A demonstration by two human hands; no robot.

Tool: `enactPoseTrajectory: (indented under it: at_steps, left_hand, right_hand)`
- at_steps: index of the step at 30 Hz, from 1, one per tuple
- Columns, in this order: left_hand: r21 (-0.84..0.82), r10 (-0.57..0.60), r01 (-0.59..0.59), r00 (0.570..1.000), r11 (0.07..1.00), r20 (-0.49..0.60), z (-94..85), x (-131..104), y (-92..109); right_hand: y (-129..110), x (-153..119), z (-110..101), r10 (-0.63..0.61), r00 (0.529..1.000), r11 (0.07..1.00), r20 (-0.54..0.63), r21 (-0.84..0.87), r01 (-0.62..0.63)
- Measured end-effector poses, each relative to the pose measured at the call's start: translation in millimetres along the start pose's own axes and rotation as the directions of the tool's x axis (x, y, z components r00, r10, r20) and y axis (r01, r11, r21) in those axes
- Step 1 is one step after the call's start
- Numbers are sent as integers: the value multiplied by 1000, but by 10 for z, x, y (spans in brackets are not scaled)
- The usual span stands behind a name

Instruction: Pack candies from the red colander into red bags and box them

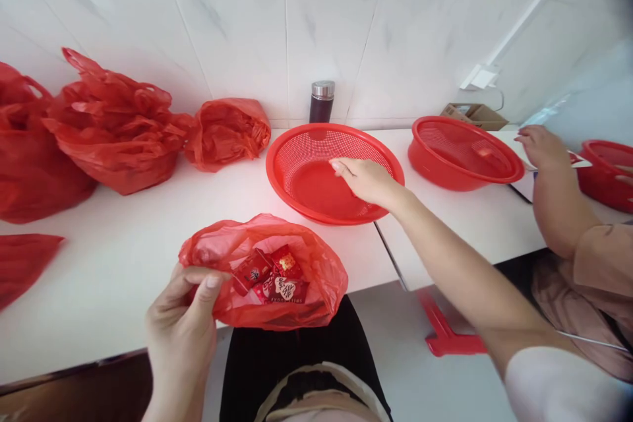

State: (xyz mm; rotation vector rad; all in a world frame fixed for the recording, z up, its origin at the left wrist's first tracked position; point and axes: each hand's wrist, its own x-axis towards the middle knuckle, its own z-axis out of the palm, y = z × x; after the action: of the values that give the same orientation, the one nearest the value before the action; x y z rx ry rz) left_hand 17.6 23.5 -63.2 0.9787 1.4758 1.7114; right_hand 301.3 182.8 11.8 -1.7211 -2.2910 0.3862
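Note:
My left hand [185,316] pinches the left rim of an open red plastic bag [316,257] at the table's front edge. Several small red packets [270,277] with printed labels lie inside the bag. Over the red perforated basket [314,188] is my right hand [363,179], its fingers curled together. Whether anything is between those fingertips is hidden. No packets show in the visible part of this basket.
Red plastic bags [123,125] stand along the wall at left. A dark bottle [322,102] is behind the basket. At right are another red basket [445,165], a cardboard box [477,115] and a person's hand [542,147]. A red stool leg [450,339] shows below.

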Motion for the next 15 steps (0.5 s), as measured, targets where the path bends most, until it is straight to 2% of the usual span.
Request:
enactPoseTrajectory:
  at_steps: [1,3,6,8,12,15]
  left_hand:
    - [-43,-14,14,1000,999,-10,15,-4,27]
    - [-97,-64,60,997,994,-37,42,-18,81]
    - [-141,-140,133,989,981,-46,60,-34,134]
    - [-160,-160,155,987,975,-24,62,-34,144]
    - [-177,-161,155,987,972,-20,67,-26,152]
    - [-186,-177,174,984,967,0,67,-30,168]
  right_hand:
    - [127,130,-17,91,985,983,148,-169,-66]
    - [338,330,33,218,927,942,304,-315,-118]
    - [531,488,185,294,867,923,404,-357,-146]
    - [591,538,242,302,846,925,439,-348,-150]
    - [611,572,189,197,874,974,445,-193,-121]
    - [509,489,112,103,910,995,403,-28,-100]
